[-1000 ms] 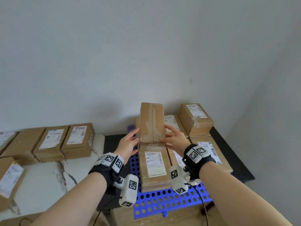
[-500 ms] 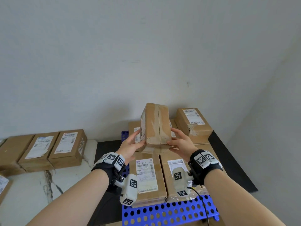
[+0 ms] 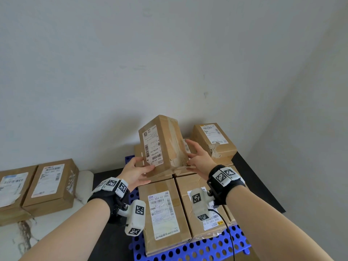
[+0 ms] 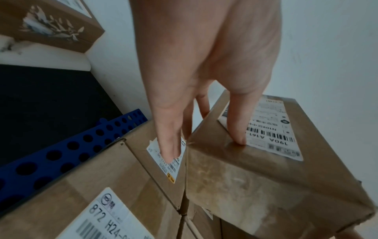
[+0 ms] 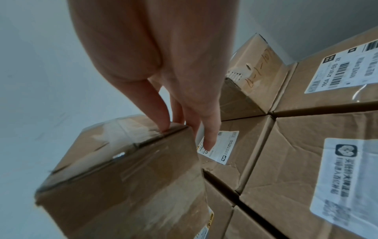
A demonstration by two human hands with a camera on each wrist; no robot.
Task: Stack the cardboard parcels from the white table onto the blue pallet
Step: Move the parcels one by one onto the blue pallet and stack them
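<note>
I hold a brown cardboard parcel (image 3: 162, 144) tilted above the back row of parcels on the blue pallet (image 3: 190, 249). Its white label faces left and its taped side faces right. My left hand (image 3: 140, 167) grips its lower left corner; in the left wrist view the thumb (image 4: 237, 129) presses on the label of the parcel (image 4: 255, 177). My right hand (image 3: 190, 154) grips the right side, with the thumb (image 5: 159, 119) on the taped edge of the parcel (image 5: 126, 186). Whether its lower end touches the parcels beneath, I cannot tell.
Several labelled parcels (image 3: 162, 210) lie flat on the pallet, and one more parcel (image 3: 212, 142) sits on top at the back right. The pallet lies on a black surface (image 3: 259, 187). To the left, the white table (image 3: 11, 240) bears more parcels (image 3: 50, 185). A grey wall stands close behind.
The parcel has turned in my hands from its taped side facing me to its label showing on the left, and it has moved farther back over the pallet.
</note>
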